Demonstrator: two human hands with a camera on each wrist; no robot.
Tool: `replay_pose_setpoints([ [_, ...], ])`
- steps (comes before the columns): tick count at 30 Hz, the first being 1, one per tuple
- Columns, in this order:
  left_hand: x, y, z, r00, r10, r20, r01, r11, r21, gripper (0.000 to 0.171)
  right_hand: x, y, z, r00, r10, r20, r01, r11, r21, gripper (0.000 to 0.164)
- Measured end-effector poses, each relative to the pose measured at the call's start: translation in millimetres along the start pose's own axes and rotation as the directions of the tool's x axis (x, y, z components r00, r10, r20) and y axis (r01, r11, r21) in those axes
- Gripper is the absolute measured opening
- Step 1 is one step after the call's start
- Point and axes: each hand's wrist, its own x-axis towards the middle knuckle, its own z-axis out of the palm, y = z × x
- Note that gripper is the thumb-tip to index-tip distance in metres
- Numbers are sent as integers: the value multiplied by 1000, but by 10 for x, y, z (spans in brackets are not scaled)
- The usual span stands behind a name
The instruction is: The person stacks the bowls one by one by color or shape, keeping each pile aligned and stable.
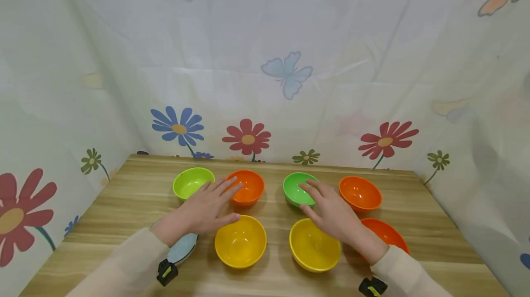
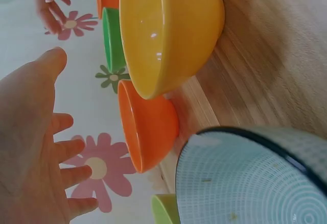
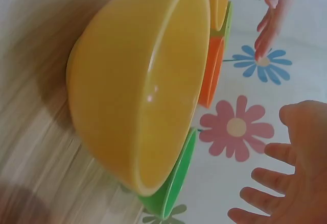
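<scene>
My left hand (image 1: 209,207) hovers palm down with fingers spread, above the gap between a lime green bowl (image 1: 191,182), an orange bowl (image 1: 250,187) and a yellow bowl (image 1: 241,244). Below its wrist is a light blue patterned bowl (image 2: 240,183) with a dark rim, partly hidden by the forearm in the head view. Over on the right, my right hand (image 1: 333,209) is also held in the air, fingers apart, near a green bowl (image 1: 296,191) and a second yellow bowl (image 1: 313,246). Both hands hold nothing.
Two more orange bowls, a back one (image 1: 360,193) and a front one (image 1: 385,232) partly covered by the right forearm, stand at the right. All bowls sit on a wood-grain table (image 1: 439,242). A flower-printed curtain (image 1: 331,117) surrounds it at the back and sides.
</scene>
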Motion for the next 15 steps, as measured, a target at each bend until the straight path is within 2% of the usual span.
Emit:
replay_pose_setpoints([
  [6,-94,-40,-9,999,9,-31,-9,1000,-18,73,-3,-138,2,1000,3,26,-4,999,35,49],
  [12,-220,-93,-6,997,5,-82,-8,999,-38,70,-37,-261,62,996,-87,-23,88,993,74,45],
  [15,-287,-121,12,995,7,-97,-11,999,-48,69,-66,-330,92,995,-103,-10,103,991,87,44],
])
